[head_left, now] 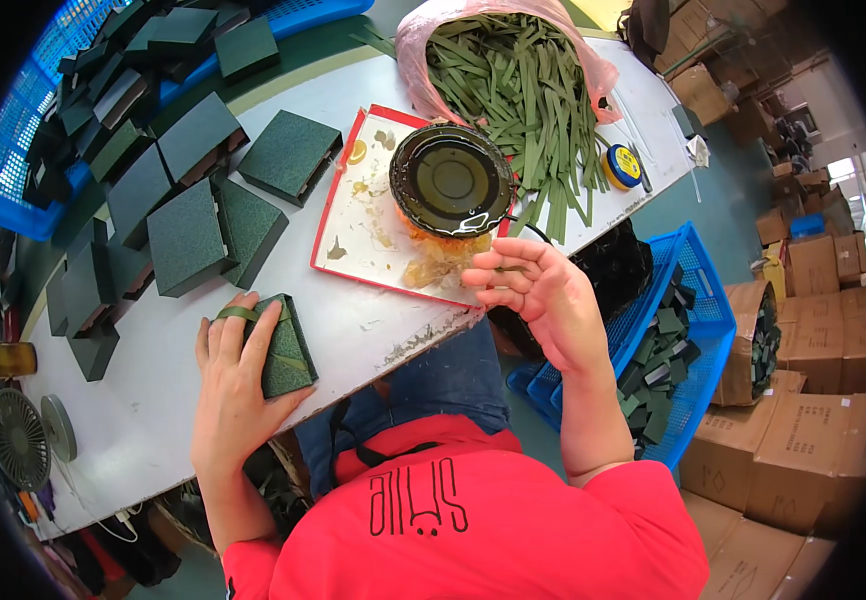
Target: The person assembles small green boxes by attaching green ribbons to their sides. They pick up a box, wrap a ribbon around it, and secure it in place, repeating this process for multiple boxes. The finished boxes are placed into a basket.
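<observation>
My left hand (235, 375) grips a small dark green box (291, 345) on the white table, its fingers laid over the top and the thumb at the near edge. A green ribbon strip (238, 313) loops over the fingers of that hand. Raised beside the glue pot (451, 180), my right hand (543, 295) has its palm turned up and its fingers loosely bent, with nothing visible in it. The round black pot of amber glue sits on a red-edged white board (343, 225) smeared with dried glue.
Several dark green boxes (188, 235) are piled at left, near a blue crate (13, 150). A pink plastic bag (415, 50) spills green strips (543, 110). A round yellow-and-blue tin (623, 167) stands at right. Blue baskets (708, 330) hold green pieces beside me. A small fan (19, 438) is at far left.
</observation>
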`<state>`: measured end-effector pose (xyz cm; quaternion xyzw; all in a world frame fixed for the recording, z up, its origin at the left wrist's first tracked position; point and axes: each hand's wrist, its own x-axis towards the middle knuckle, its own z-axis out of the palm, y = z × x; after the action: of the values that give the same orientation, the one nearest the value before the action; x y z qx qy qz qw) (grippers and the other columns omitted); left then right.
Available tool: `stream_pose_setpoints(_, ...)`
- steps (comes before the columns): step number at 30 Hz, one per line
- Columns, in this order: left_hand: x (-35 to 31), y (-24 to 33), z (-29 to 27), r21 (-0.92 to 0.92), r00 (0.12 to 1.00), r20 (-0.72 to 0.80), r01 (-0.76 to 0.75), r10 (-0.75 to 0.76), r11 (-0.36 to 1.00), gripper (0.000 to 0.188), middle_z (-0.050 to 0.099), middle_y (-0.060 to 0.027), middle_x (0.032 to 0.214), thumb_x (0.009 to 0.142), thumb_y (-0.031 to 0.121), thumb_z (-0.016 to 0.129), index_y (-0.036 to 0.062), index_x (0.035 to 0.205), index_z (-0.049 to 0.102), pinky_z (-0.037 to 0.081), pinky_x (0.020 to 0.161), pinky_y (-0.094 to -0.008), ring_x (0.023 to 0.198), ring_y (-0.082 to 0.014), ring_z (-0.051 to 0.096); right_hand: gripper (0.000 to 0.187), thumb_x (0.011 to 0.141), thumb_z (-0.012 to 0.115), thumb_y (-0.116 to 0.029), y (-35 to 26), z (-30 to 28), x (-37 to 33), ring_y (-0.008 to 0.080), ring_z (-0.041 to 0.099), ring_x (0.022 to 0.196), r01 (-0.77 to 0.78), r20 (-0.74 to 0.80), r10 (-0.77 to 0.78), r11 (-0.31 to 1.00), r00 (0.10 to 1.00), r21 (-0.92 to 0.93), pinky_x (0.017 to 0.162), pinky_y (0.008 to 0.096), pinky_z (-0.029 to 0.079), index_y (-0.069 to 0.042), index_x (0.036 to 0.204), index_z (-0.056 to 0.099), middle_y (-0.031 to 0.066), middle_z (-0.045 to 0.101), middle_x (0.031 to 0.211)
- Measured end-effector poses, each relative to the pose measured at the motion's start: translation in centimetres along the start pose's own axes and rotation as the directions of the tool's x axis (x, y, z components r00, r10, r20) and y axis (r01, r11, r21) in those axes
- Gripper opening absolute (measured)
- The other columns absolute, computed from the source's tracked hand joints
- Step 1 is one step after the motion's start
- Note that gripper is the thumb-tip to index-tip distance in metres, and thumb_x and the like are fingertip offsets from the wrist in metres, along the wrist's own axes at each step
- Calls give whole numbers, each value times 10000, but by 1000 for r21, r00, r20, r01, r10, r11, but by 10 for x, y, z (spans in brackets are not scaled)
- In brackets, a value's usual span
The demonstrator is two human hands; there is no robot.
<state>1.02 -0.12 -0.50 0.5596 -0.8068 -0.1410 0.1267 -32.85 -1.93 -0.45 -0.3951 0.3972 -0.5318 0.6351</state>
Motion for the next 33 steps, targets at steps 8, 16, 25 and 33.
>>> stream_pose_setpoints(8, 0, 0, 1, 4, 1000, -10, -9, 9, 1000, 939, 481, -169, 1416, 563, 193, 904, 48, 1405, 514, 286, 1151, -521, 1288, -385, 469, 279, 998, 634, -135, -3, 8, -5, 275, 694, 1066, -31, -91, 21, 993, 996, -115, 860, 349, 588, 70, 1180, 581, 184, 669, 1146)
stream_pose_setpoints(16, 0, 0, 1, -6, 1000, -12, -8, 8, 1000, 924, 473, -172, 1432, 568, 188, 902, 45, 1397, 520, 319, 1131, -501, 1299, -403, 448, 244, 1012, 632, -223, 10, -5, 7, 96, 634, 592, -125, -220, 95, 984, 971, -129, 487, 211, 470, 19, 1019, 662, 63, 681, 795)
stream_pose_setpoints(25, 2, 3, 9, -3, 996, -52, -71, 70, 997, 895, 438, -181, 1493, 600, 204, 879, 27, 1397, 512, 327, 1117, -503, 1374, -401, 399, 250, 1027, 599, -222, 13, -3, 25, 11, 325, 495, -168, -208, 131, 972, 969, -167, 438, 193, 215, 3, 936, 658, -40, 510, 650)
stream_pose_setpoints(33, 3, 3, 9, -14, 997, -40, -69, 68, 998, 913, 441, -182, 1494, 584, 189, 883, 28, 1401, 510, 329, 1121, -484, 1381, -399, 399, 266, 1005, 636, -248, 15, 1, 31, -8, 340, 518, -167, -211, 132, 973, 969, -158, 472, 182, 240, -16, 880, 671, -73, 490, 640)
